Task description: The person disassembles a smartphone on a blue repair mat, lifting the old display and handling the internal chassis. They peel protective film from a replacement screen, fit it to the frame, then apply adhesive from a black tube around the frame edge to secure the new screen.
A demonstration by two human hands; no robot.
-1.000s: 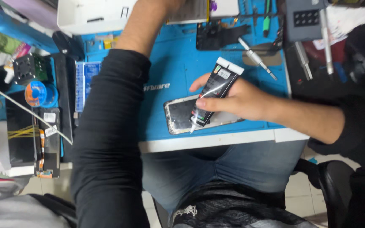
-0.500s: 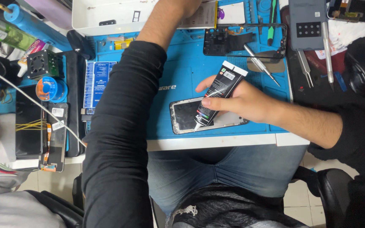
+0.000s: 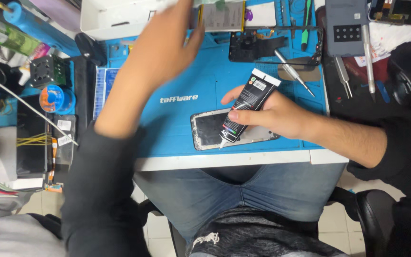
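the right hand (image 3: 274, 114) is closed around a black glue tube (image 3: 243, 113), thumb on the near side and fingers wrapped behind it, gripping about mid-body. the tube tilts with its capped end far and to the right and its fine nozzle down at the near edge of the phone frame (image 3: 234, 129); the tip looks to be touching or just above that edge, too small to tell which. the frame lies flat on the blue mat (image 3: 177, 71), close to the near edge of the table.

the left hand (image 3: 167, 43) is up over the far side of the mat, fingers spread loosely and holding nothing, blurred, near a flat battery pack (image 3: 222, 16) and a white tray (image 3: 110, 19). it is well apart from the frame, so the frame rests unheld.

to lay glue well here, my judgement is that light, even pressure from the thumb matters, with the nozzle kept low along the rim so the bead stays thin and off the dark glass. a free hand steadying the frame would help, since it sits so near the table edge.

far right lie tweezers (image 3: 343, 76) and a screwdriver (image 3: 293, 71); far left, a solder spool (image 3: 52, 97).
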